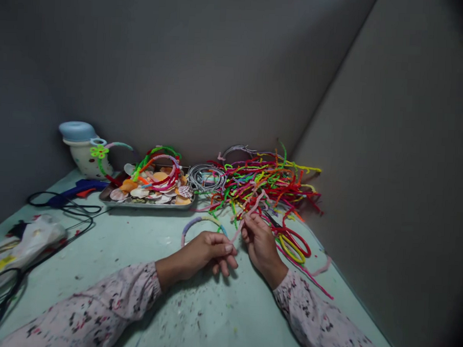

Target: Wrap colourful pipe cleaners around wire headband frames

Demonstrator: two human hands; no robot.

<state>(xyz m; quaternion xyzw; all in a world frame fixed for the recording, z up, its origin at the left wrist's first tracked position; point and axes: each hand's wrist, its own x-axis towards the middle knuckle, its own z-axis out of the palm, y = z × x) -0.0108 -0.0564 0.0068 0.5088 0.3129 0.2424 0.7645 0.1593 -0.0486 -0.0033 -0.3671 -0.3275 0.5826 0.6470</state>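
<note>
A pink pipe cleaner [238,231] runs upward from beside my left fingertips and through my right hand. My right hand [262,244] is closed on it, with thumb and forefinger pinched together. My left hand [207,250] is closed at thumb and forefinger, its lower fingers loosely curled. Behind it curves a hoop [193,222] wrapped in purple, yellow and blue pipe cleaner, which meets the fingertips; the hand hides its near part. Just beyond both hands lies a tangled heap of coloured pipe cleaners [269,177].
Scissors with red and yellow handles [295,252] lie right of my right hand. A metal tray [147,205] holds shells and wrapped hoops. Coiled wire rings [207,178] lie beside it. Leftward are a blue glue gun [75,191], black cord, a plastic bag [40,234] and a blue-lidded cup [86,154].
</note>
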